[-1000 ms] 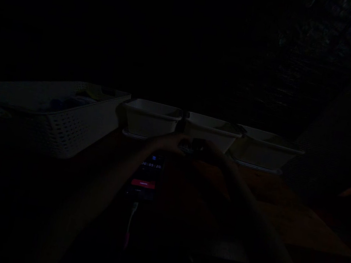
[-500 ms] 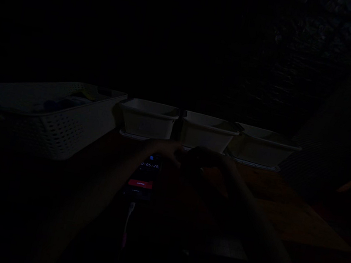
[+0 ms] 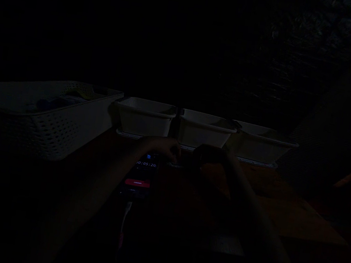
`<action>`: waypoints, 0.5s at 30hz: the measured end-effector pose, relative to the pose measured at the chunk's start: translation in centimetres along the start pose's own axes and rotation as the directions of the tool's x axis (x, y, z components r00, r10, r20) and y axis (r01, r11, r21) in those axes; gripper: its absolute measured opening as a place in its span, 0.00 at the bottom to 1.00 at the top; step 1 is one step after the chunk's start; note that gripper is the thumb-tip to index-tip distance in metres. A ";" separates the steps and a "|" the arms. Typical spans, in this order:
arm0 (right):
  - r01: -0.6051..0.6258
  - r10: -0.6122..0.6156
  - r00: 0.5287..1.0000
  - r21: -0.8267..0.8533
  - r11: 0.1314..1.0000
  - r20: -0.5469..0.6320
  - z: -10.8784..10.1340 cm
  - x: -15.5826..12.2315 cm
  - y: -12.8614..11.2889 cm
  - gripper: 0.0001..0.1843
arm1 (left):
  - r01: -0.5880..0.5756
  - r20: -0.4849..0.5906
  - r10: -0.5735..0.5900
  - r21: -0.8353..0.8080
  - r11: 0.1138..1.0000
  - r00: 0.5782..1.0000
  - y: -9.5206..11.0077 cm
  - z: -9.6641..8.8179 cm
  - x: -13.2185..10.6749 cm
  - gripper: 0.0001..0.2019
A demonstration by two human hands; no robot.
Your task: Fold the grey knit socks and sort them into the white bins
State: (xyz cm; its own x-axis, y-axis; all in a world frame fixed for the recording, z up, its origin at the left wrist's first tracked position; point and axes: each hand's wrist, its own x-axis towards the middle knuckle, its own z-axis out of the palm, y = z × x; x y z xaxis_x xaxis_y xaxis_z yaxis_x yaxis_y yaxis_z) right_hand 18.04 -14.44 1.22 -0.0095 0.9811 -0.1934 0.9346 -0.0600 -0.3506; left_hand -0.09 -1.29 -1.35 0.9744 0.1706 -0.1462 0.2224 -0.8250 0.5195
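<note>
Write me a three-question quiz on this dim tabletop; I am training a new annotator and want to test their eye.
1. True or false: the phone lies screen-up on the table with a cable plugged in.
2. How many small white bins stand in a row beyond the left hand and right hand? A two, B three, C five.
3. Fill in: the perforated basket stands to the ____ of the bins.
Key: 1 true; 2 B; 3 left.

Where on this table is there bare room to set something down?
Bare wood table shows right of the right hand, before the rightmost bin. It is crowded mid-table: left hand, phone and its cable, with the perforated basket at left. Nearer patches are too dark to judge.
</note>
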 end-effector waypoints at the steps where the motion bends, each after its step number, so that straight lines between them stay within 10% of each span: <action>1: -0.014 0.014 1.000 -0.001 1.000 0.013 -0.1 0.0 0.1 0.17 | -0.001 0.007 0.001 0.002 1.000 1.000 0.0 0.0 0.0 0.14; 15: 0.071 -0.075 0.995 -0.060 0.996 -0.061 0.3 0.2 0.2 0.19 | -0.056 0.029 0.056 -0.011 0.998 0.998 -0.1 0.1 0.1 0.12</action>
State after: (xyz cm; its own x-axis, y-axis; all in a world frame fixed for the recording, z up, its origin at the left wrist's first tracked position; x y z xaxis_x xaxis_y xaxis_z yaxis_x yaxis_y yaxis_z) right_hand 18.12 -14.27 0.84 -0.0578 0.9922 -0.1101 0.9511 0.0212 -0.3082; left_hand -0.01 -1.23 -1.49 0.9841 0.1083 -0.1408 0.1677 -0.8271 0.5365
